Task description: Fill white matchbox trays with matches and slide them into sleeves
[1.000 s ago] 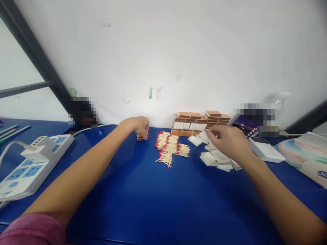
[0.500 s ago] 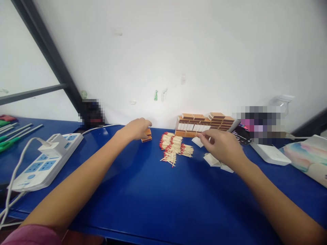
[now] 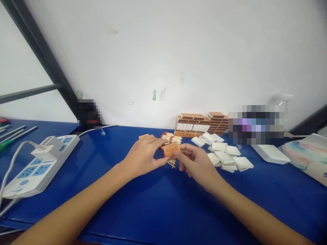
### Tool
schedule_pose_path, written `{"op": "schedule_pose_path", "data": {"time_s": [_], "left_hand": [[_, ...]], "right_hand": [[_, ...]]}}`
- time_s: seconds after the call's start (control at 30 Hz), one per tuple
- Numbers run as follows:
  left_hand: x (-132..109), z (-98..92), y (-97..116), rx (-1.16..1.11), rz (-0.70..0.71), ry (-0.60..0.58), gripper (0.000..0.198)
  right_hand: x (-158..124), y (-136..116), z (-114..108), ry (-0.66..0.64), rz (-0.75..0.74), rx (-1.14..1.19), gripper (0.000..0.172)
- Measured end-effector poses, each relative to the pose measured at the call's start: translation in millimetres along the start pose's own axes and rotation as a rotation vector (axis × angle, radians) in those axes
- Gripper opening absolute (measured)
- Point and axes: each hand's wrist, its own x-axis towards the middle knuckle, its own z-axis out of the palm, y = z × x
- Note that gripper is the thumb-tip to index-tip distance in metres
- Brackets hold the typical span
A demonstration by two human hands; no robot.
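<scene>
Both my hands meet over the middle of the blue table (image 3: 143, 200). My left hand (image 3: 144, 155) and my right hand (image 3: 195, 162) pinch one orange matchbox sleeve (image 3: 171, 149) between their fingertips, lifted just above a heap of red-tipped matches (image 3: 170, 139). Another orange sleeve (image 3: 143, 136) lies on the table behind my left hand. To the right lies a scatter of white inner trays (image 3: 224, 156). Against the wall stands a stack of matchboxes (image 3: 201, 124).
A white power strip (image 3: 38, 163) with its cable lies at the left. Green-handled tools (image 3: 7, 136) rest at the far left edge. A white flat box (image 3: 270, 153) and a colourful pouch (image 3: 304, 156) lie at the right. The wall runs close behind.
My left hand came back from the far sleeve carrying an orange sleeve toward the middle. My right hand left the white trays and joined it at that sleeve.
</scene>
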Motion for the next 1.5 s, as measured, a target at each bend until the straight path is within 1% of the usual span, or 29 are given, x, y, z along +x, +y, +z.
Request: {"op": "schedule_pose_path", "data": {"time_s": [0.07,0.1,0.23,0.3,0.37,0.43,0.53,0.57,0.6,0.7,0.73,0.83,0.87,0.9,1.0,1.03,1.13,1.17,1.3,1.37,1.5], "left_hand": [[-3,5.2,-2,-0.015,0.024,0.039,0.026],[-4,8.4,-1,-0.031,0.025,0.057,0.024],[-9,22.7,2,-0.091,-0.027,0.171,0.03],[-10,28.0,2,-0.09,-0.018,0.236,0.031],[-11,30.8,0,-0.059,0.012,0.277,0.03],[-10,31.3,-3,-0.013,0.037,0.285,0.028],[-10,30.2,-5,0.046,0.043,0.273,0.025],[-9,29.9,-6,0.06,0.04,0.269,0.025],[-9,29.7,-5,0.072,0.037,0.267,0.025],[-10,30.1,-4,0.096,0.033,0.264,0.027],[-10,30.2,-4,0.099,0.033,0.264,0.028],[-10,30.4,-3,0.108,0.039,0.274,0.029],[-11,30.4,-3,0.111,0.045,0.276,0.028],[-10,30.5,-3,0.114,0.054,0.278,0.028],[-10,31.0,-2,0.124,0.092,0.299,0.025],[-10,31.2,-2,0.128,0.102,0.307,0.024],[-9,31.4,0,0.138,0.121,0.32,0.024],[-9,31.3,1,0.141,0.13,0.324,0.024],[-9,30.7,3,0.153,0.163,0.334,0.021],[-10,30.4,3,0.156,0.17,0.334,0.023],[-10,31.1,2,0.159,0.193,0.353,0.031]], "right_hand": [[2,4,-4,0.023,0.025,0.03,0.045],[3,6,-5,0.024,0.032,0.04,0.045],[3,7,-6,0.004,0.007,0.019,0.046],[3,7,-7,-0.013,-0.017,-0.006,0.046],[3,7,-7,-0.023,-0.026,-0.032,0.046],[3,6,-8,0.018,-0.023,-0.043,0.048],[3,6,-7,0.16,-0.047,-0.018,0.052],[3,6,-6,0.183,-0.056,-0.007,0.052],[2,5,-6,0.177,-0.061,-0.002,0.051],[1,5,-4,0.096,-0.045,0.004,0.048],[1,5,-4,0.1,-0.042,0.015,0.048],[2,5,-5,0.241,-0.07,0.079,0.05],[2,5,-6,0.254,-0.074,0.085,0.05],[2,5,-5,0.227,-0.069,0.08,0.05],[1,4,-4,0.044,-0.016,0.032,0.05],[1,3,-3,0.024,-0.003,0.021,0.05],[0,3,-3,0.09,0.009,0.004,0.048],[0,3,-3,0.084,0.011,0.001,0.048],[1,1,-5,-0.043,-0.003,-0.003,0.047],[2,1,-7,-0.018,-0.003,-0.022,0.046],[5,3,-13,0.104,0.01,-0.029,0.044]]}}
